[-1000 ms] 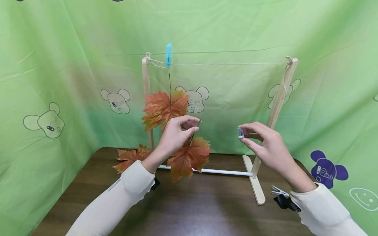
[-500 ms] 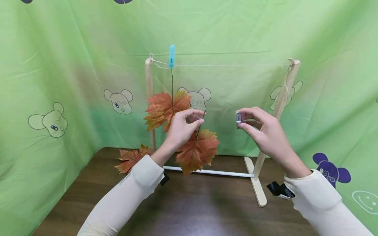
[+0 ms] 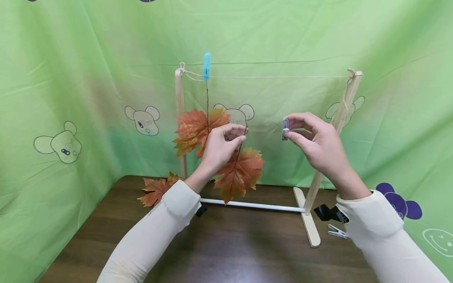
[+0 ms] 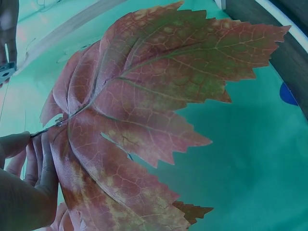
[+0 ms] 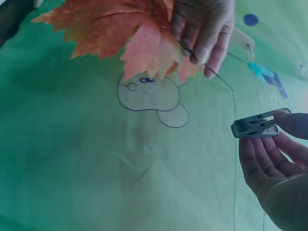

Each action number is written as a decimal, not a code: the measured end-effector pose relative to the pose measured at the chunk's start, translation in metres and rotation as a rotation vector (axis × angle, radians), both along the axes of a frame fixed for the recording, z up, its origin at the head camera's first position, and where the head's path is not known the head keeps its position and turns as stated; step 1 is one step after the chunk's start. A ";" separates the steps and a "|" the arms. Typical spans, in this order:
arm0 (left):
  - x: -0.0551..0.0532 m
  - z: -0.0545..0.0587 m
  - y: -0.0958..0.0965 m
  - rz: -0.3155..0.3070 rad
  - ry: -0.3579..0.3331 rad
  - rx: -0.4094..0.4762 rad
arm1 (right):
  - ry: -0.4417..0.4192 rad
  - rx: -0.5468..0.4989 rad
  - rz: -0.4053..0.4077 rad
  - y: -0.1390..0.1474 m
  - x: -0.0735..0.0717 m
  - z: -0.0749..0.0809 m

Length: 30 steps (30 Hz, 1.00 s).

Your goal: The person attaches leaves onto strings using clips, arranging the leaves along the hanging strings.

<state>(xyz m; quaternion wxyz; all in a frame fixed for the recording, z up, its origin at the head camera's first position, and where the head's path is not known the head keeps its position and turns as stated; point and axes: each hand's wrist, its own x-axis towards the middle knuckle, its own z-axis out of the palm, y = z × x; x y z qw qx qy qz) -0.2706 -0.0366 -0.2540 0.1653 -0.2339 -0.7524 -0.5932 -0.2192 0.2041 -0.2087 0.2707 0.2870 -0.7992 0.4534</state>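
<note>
The left hand point(image 3: 222, 145) pinched a leaf point(image 3: 240, 173) by its stem point(image 5: 221, 78), which slanted up and rightward; the right hand point(image 3: 316, 145) pinched a peg point(image 3: 285, 129), upright, rightward of the stem and apart. The string point(image 3: 276, 77) ran crosswise above both hands, toward the table's point(image 3: 233, 251) far edge.

Table point(image 3: 233, 236): dk brown wood w/ visible grain, back L corner rounded, pale glare toward its near side. Green cloth point(image 3: 269, 35) hangs behind table & down both its sides — folded, one long crease high above table's back edge. Outlined animal-head prints point(image 3: 143, 122) w/ round ears on cloth: one L of table, one above its back L corner, one above mid back edge, partly hidden, one above back R, also partly hidden. Purple head print point(image 3: 393, 199) just R of table — white smiley outline point(image 3: 440, 240) further R
</note>
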 end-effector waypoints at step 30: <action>-0.004 0.026 0.019 -0.032 0.059 0.106 | -0.067 -0.052 -0.005 -0.017 -0.017 0.039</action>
